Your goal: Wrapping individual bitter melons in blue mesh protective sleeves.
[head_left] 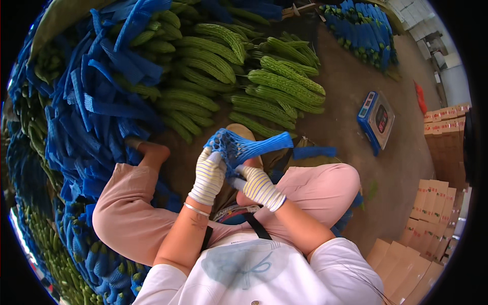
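Observation:
Stretched between my two gloved hands is a blue mesh net sleeve (267, 145). Its left end is spread into wide open mesh, while the narrow end sticks out to the right. My left hand (208, 174) grips the spread end, with the thumb against the mesh. My right hand (255, 186) is closed just below the sleeve, its fingers at the lower edge of the mesh; part of them is hidden. Just beyond my hands lie long green bitter melons (284, 85) in rows on the brown floor covering. Another blue net sleeve (315, 152) rests near my right knee.
To the left is a large heap of blue net sleeves (114, 109). A digital scale (380, 120) stands on the floor at right. Sleeved melons (363, 33) are piled at the far right. Cardboard boxes (431, 206) are stacked along the right side.

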Demonstrator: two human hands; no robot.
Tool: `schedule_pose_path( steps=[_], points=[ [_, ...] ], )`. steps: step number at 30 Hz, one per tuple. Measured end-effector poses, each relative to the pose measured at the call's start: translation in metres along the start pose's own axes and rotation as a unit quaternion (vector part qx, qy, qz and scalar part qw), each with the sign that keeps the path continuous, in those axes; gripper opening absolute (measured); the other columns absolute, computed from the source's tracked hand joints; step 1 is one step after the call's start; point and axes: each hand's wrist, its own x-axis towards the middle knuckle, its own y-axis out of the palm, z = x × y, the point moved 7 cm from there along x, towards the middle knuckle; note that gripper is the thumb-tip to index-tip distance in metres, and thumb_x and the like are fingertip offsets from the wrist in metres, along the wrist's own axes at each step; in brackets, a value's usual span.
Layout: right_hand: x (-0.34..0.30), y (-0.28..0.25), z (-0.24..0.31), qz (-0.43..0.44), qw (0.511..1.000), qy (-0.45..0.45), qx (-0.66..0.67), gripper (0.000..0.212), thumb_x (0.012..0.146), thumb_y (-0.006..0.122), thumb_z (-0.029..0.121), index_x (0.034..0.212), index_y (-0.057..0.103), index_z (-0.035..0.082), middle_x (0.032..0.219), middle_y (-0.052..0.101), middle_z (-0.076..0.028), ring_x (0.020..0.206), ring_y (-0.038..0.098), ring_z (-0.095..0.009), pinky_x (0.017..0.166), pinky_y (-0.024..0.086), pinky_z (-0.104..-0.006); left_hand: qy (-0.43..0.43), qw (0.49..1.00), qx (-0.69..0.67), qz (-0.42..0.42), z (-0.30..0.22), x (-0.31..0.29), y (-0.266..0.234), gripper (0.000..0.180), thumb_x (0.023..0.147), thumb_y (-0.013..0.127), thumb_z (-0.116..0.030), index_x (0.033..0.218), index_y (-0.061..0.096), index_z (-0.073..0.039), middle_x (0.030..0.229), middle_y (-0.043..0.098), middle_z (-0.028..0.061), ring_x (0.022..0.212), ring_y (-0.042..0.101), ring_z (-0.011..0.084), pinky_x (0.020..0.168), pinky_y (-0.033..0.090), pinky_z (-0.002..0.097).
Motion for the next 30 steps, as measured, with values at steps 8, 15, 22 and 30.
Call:
schedule_pose_path(
  steps=[8,15,22,30],
  points=[
    [0.002,-0.036,0.023,-0.106,0.906,-0.017,0.41,0.011,0.09,0.06,0.013,0.096,0.062,0.004,0.083,0.059,0.003,0.073,0.05,-0.005,0.066,0.042,-0.02,-0.051,0.8,0.582,0.138,0.046,0.019,0.0,0.034,0.087,0.054,-0.018,0.118,0.053,-0.005,0.09,0.061,0.0049,0.085,0.057,0.0162,0.074,0.046,0.0302],
    [-0.022,-0.003,0.032,0.072,0.919,0.079,0.381,0.011,0.09,0.06,0.014,0.092,0.062,0.003,0.072,0.056,0.003,0.067,0.049,-0.006,0.063,0.042,-0.0228,0.203,0.554,0.789,0.173,-0.007,0.026,0.074,0.038,0.077,0.058,-0.013,0.115,0.06,-0.016,0.098,0.064,0.0109,0.092,0.059,0.0294,0.079,0.047,0.0389],
    [-0.02,0.009,0.043,0.256,0.838,0.084,0.474,0.015,0.09,0.061,0.016,0.097,0.061,0.002,0.083,0.059,0.003,0.077,0.053,-0.005,0.071,0.045,-0.0226,0.243,0.444,0.841,0.193,0.0,0.039,0.102,0.042,0.077,0.059,-0.016,0.118,0.055,-0.01,0.128,0.053,0.0039,0.114,0.051,0.0247,0.101,0.036,0.0395],
    [0.092,-0.251,-0.149,-0.314,0.867,0.18,-0.343,0.038,0.074,0.064,0.016,0.11,0.054,0.008,0.115,0.058,-0.016,0.108,0.054,-0.033,0.092,0.044,-0.0439,0.283,0.68,0.673,0.068,0.021,0.057,0.047,0.059,0.087,0.055,-0.005,0.139,0.029,0.001,0.123,0.05,0.0147,0.112,0.051,0.0267,0.103,0.035,0.0377]
  ],
)
